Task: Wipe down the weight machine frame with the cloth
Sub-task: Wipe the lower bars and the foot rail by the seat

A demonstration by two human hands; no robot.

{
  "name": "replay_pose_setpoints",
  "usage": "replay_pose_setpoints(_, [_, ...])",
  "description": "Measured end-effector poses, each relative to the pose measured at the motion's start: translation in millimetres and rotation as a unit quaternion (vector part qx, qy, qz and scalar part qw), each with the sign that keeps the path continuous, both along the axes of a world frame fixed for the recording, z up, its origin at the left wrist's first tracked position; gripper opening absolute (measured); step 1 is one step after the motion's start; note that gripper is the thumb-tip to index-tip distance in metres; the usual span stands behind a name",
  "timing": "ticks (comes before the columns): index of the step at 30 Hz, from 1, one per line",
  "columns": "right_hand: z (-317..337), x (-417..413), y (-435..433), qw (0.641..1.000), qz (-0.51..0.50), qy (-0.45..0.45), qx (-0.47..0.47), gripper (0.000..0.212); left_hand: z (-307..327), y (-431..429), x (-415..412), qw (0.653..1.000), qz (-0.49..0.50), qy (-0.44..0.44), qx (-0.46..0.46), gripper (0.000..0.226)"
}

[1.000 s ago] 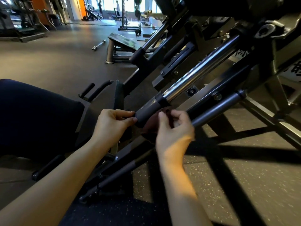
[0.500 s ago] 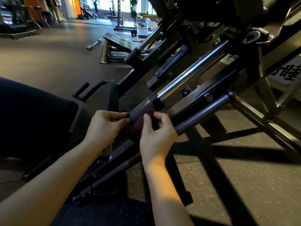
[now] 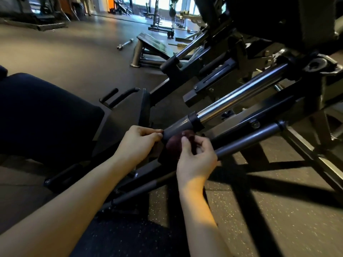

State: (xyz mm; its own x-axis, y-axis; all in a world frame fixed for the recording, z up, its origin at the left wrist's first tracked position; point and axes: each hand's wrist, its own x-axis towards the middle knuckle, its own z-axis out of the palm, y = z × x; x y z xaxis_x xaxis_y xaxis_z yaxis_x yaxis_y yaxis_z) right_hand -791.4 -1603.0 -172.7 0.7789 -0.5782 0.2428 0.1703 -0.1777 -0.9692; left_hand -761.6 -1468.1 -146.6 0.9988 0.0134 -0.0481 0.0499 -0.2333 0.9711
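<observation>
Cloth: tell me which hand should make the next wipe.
Probably right. The right hand pinches the dark cloth under the grey sleeve; the left hand only pinches the sleeve's end.

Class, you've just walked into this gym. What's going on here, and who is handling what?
A person is crouched by a weight machine, working with bare hands. The right hand pinches a dark red cloth just under the grey sleeve at the lower end of the chrome rail. The left hand has its fingertips pinched at the sleeve's end; whether they hold the cloth is unclear.
</observation>
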Motion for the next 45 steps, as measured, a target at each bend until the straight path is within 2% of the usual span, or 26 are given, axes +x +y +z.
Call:
replay_pose_setpoints(2, [-21.7, -4.5, 9.3, 0.993, 0.080, 0.083, 0.027, 0.020, 1.1, 0.5, 0.6, 1.000, 0.002, 0.000, 0.011, 0.020])
replay_pose_setpoints(4, [-37.1, -16.2, 9.7, 0.983, 0.095, 0.135, 0.077, 0.022, 3.1, 0.5, -0.4, 0.999, 0.002, 0.004, 0.033, 0.022])
replay_pose_setpoints(7, [-24.1, -16.1, -3.4, 0.995, 0.027, 0.073, 0.063, 0.027, 5.2, -1.9, 0.0, 0.998, -0.004, 0.007, 0.067, 0.028])
replay_pose_setpoints(10, [-6.2, 2.8, -11.4, 0.997, 0.019, 0.025, 0.067, 0.027, 7.7, -4.9, 0.3, 0.994, 0.003, -0.004, 0.106, 0.030])
replay_pose_setpoints(15, [-23.1, 3.1, -3.1, 0.993, 0.056, 0.092, 0.038, 0.019, 6.6, -5.9, -2.3, 0.992, -0.001, -0.012, 0.125, 0.031])
replay_pose_setpoints(18, [-13.1, 16.7, -15.8, 0.995, 0.015, 0.033, 0.094, 0.018, 4.7, -12.3, -2.8, 0.988, 0.015, -0.033, 0.152, 0.033])
replay_pose_setpoints(22, [-23.9, 13.0, -7.8, 0.991, 0.060, 0.088, 0.087, 0.013, 5.6, -14.6, -5.9, 0.985, 0.022, -0.039, 0.164, 0.034])
replay_pose_setpoints(25, [-23.1, 17.7, -8.4, 0.988, 0.046, 0.068, 0.131, 0.015, 4.2, -15.2, -5.6, 0.984, 0.029, -0.032, 0.176, 0.034])
replay_pose_setpoints(29, [-20.2, 16.2, -7.5, 0.988, 0.080, 0.085, 0.106, 0.011, 6.7, -12.8, -3.7, 0.985, 0.025, -0.026, 0.167, 0.027])
replay_pose_setpoints(32, [-7.8, 17.8, -13.6, 0.985, 0.069, 0.074, 0.141, 0.014, 11.7, -13.9, -1.9, 0.982, 0.024, -0.011, 0.185, 0.030])
replay_pose_setpoints(36, [-4.6, 21.4, -17.8, 0.985, 0.065, 0.078, 0.138, 0.015, 22.1, -11.2, 1.5, 0.976, -0.012, 0.014, 0.215, 0.024])
replay_pose_setpoints(39, [3.7, 19.2, -18.4, 0.985, 0.071, 0.105, 0.116, 0.011, 32.5, -0.8, 5.0, 0.977, -0.050, 0.045, 0.203, 0.020])
replay_pose_setpoints(45, [7.8, 24.0, -19.8, 0.993, -0.014, 0.103, 0.057, 0.011, 30.8, 18.8, 18.6, 0.971, -0.140, 0.056, 0.183, 0.026])
